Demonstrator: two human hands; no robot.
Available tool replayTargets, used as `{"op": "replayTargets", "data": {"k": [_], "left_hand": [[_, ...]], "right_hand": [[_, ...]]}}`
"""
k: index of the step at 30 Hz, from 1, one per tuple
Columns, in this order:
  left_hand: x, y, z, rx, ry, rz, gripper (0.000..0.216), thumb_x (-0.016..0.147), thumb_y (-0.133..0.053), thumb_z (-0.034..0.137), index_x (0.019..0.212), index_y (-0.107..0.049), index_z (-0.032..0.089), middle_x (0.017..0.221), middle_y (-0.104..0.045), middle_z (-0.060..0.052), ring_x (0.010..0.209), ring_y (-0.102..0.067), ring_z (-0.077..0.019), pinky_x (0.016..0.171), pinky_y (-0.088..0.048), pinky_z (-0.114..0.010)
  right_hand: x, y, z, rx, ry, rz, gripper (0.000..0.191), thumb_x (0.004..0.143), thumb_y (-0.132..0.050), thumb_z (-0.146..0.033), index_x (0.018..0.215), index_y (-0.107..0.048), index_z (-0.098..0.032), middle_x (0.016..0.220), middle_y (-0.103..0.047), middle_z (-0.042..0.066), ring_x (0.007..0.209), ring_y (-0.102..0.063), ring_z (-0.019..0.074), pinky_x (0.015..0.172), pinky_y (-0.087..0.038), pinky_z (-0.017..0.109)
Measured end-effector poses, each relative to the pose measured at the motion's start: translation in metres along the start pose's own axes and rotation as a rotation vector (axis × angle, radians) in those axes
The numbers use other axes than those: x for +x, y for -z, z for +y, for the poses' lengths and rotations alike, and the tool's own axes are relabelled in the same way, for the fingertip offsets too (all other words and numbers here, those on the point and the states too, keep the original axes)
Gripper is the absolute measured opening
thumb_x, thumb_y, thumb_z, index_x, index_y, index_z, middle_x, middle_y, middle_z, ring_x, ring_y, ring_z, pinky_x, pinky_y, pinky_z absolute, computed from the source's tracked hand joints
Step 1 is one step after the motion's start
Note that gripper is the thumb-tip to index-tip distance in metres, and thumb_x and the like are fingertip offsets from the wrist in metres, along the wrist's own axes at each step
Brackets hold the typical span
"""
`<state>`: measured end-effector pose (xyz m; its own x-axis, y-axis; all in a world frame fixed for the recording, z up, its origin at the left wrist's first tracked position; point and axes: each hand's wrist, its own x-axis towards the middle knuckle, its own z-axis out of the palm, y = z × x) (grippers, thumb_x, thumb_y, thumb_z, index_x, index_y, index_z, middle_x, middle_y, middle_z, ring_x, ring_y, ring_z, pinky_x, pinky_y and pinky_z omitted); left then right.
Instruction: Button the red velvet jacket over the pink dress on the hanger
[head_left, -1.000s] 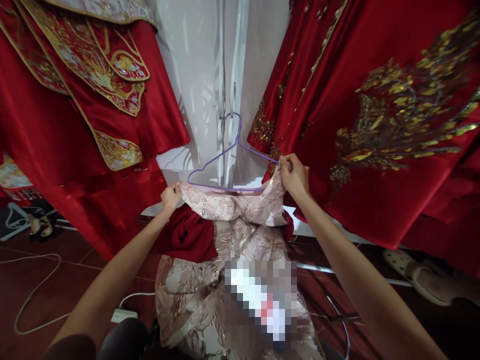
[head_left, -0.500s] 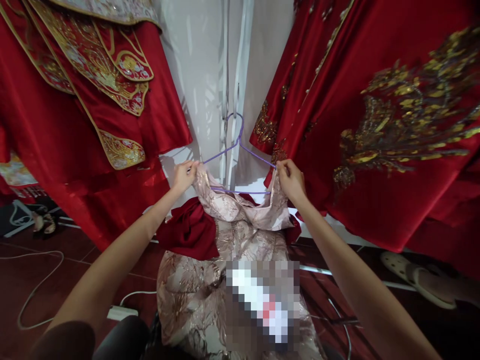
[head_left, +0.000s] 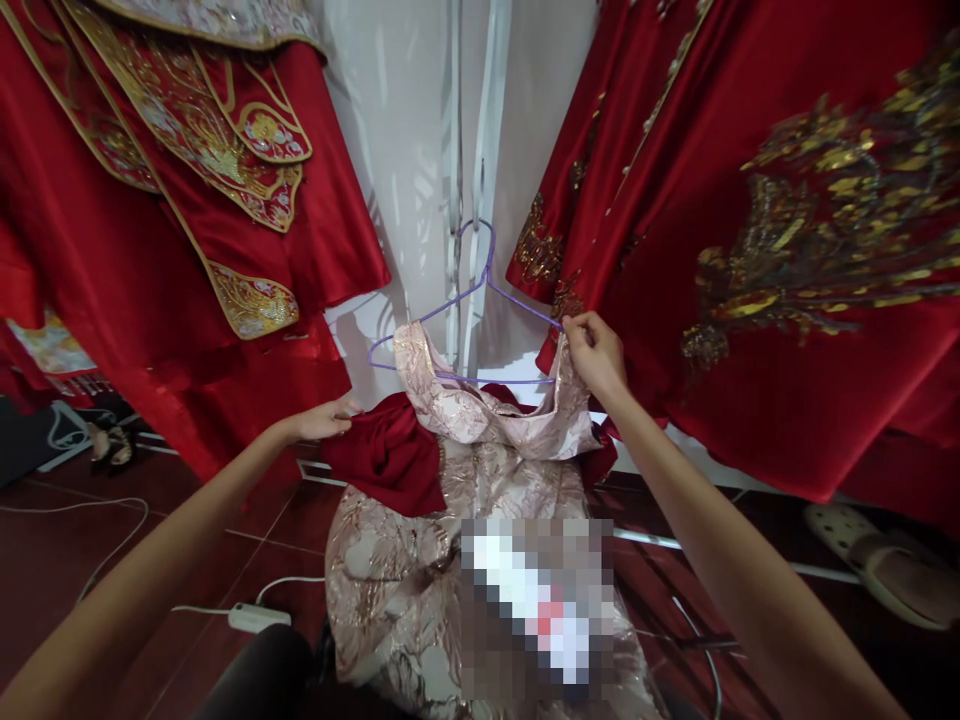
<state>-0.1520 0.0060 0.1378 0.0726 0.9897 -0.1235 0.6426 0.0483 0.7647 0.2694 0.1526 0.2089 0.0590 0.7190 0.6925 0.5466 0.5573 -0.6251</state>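
A pale pink brocade dress [head_left: 480, 470] hangs in front of me on a thin purple wire hanger [head_left: 465, 300]. Both of its shoulder straps sit over the hanger's ends. My right hand [head_left: 596, 350] pinches the right strap and hanger arm together. My left hand [head_left: 322, 420] has dropped lower and touches the dark red sleeve [head_left: 390, 455] at the dress's left side, fingers stretched out along the cloth. A blurred patch covers the lower front of the dress.
Red robes with gold embroidery hang at left [head_left: 150, 200] and right [head_left: 750, 250]. A white wall and pole [head_left: 465, 150] stand behind the hanger. On the dark red floor lie a white cable and power strip [head_left: 259, 617], and a beige clog [head_left: 877, 560] at right.
My left hand has let go of the left strap, now seated on the hanger, and moved down to the red sleeve. The right hand keeps its pinch on the right strap.
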Motion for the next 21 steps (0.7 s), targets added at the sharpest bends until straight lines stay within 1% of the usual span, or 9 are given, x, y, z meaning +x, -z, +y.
{"op": "replayTargets", "data": {"k": [2, 4, 6, 9, 11, 13, 17, 19, 21], "left_hand": [[-0.004, 0.006, 0.003, -0.067, 0.042, -0.082, 0.042, 0.062, -0.063, 0.05, 0.086, -0.06, 0.016, 0.078, -0.063, -0.004, 0.069, -0.057, -0.0166, 0.064, -0.044, -0.026], [-0.001, 0.011, 0.012, -0.093, 0.021, -0.046, 0.036, 0.066, -0.06, 0.05, 0.08, -0.061, 0.017, 0.08, -0.063, -0.004, 0.072, -0.056, -0.017, 0.067, -0.044, -0.026], [0.01, 0.016, 0.023, -0.073, -0.03, 0.167, 0.032, 0.069, -0.057, 0.048, 0.077, -0.06, 0.017, 0.08, -0.062, -0.003, 0.074, -0.055, -0.0168, 0.071, -0.043, -0.027], [0.038, 0.024, 0.049, 0.04, -0.117, 0.64, 0.022, 0.077, -0.047, 0.038, 0.072, -0.055, 0.017, 0.076, -0.06, -0.002, 0.075, -0.053, -0.0166, 0.076, -0.041, -0.028], [0.057, 0.027, 0.077, 0.123, -0.16, 0.832, 0.019, 0.08, -0.042, 0.031, 0.072, -0.053, 0.018, 0.074, -0.059, -0.002, 0.073, -0.053, -0.0172, 0.075, -0.041, -0.029], [0.071, 0.023, 0.113, 0.169, -0.223, 0.941, 0.018, 0.082, -0.04, 0.029, 0.076, -0.053, 0.019, 0.075, -0.059, -0.003, 0.074, -0.053, -0.0176, 0.075, -0.041, -0.029], [0.075, -0.017, 0.185, 0.172, -0.379, 0.943, 0.016, 0.085, -0.041, 0.027, 0.081, -0.053, 0.019, 0.075, -0.058, -0.004, 0.073, -0.053, -0.0171, 0.073, -0.041, -0.029], [0.067, -0.047, 0.209, 0.187, -0.475, 0.94, 0.018, 0.088, -0.037, 0.028, 0.087, -0.053, 0.019, 0.076, -0.058, -0.004, 0.072, -0.053, -0.0165, 0.071, -0.04, -0.03], [0.057, -0.07, 0.219, 0.219, -0.547, 0.909, 0.021, 0.091, -0.033, 0.03, 0.094, -0.052, 0.021, 0.078, -0.058, -0.004, 0.07, -0.054, -0.016, 0.07, -0.04, -0.03]], "right_hand": [[0.0, -0.001, 0.0, 0.006, 0.003, -0.01, 0.035, 0.081, -0.044, -0.054, 0.073, -0.052, -0.02, 0.062, -0.051, -0.002, 0.059, -0.047, 0.014, 0.059, -0.034, 0.025], [0.0, -0.001, 0.001, 0.013, 0.009, -0.021, 0.035, 0.081, -0.045, -0.054, 0.072, -0.052, -0.02, 0.063, -0.051, -0.002, 0.059, -0.046, 0.0138, 0.059, -0.034, 0.025], [-0.001, 0.0, 0.0, 0.008, 0.021, -0.019, 0.035, 0.081, -0.044, -0.053, 0.071, -0.052, -0.02, 0.063, -0.05, -0.002, 0.059, -0.045, 0.0137, 0.058, -0.033, 0.025], [-0.004, 0.004, -0.004, -0.026, 0.053, -0.009, 0.035, 0.082, -0.042, -0.052, 0.069, -0.051, -0.021, 0.06, -0.048, -0.002, 0.058, -0.044, 0.0141, 0.059, -0.033, 0.025], [-0.007, 0.008, -0.009, -0.061, 0.081, 0.003, 0.035, 0.084, -0.042, -0.05, 0.068, -0.05, -0.021, 0.06, -0.049, -0.002, 0.061, -0.046, 0.015, 0.064, -0.034, 0.027], [-0.012, 0.01, -0.016, -0.107, 0.106, 0.035, 0.034, 0.085, -0.041, -0.049, 0.068, -0.049, -0.02, 0.063, -0.053, -0.001, 0.066, -0.049, 0.0165, 0.072, -0.034, 0.03], [-0.031, 0.007, -0.033, -0.193, 0.127, 0.123, 0.037, 0.088, -0.035, -0.05, 0.07, -0.048, -0.02, 0.069, -0.056, 0.001, 0.075, -0.051, 0.0195, 0.082, -0.032, 0.038], [-0.041, 0.006, -0.039, -0.189, 0.114, 0.14, 0.039, 0.088, -0.034, -0.052, 0.07, -0.048, -0.02, 0.067, -0.055, 0.001, 0.072, -0.051, 0.019, 0.079, -0.034, 0.036], [-0.044, 0.008, -0.039, -0.138, 0.087, 0.113, 0.042, 0.087, -0.035, -0.054, 0.068, -0.05, -0.02, 0.062, -0.053, 0.001, 0.064, -0.05, 0.0168, 0.07, -0.036, 0.031]]}}
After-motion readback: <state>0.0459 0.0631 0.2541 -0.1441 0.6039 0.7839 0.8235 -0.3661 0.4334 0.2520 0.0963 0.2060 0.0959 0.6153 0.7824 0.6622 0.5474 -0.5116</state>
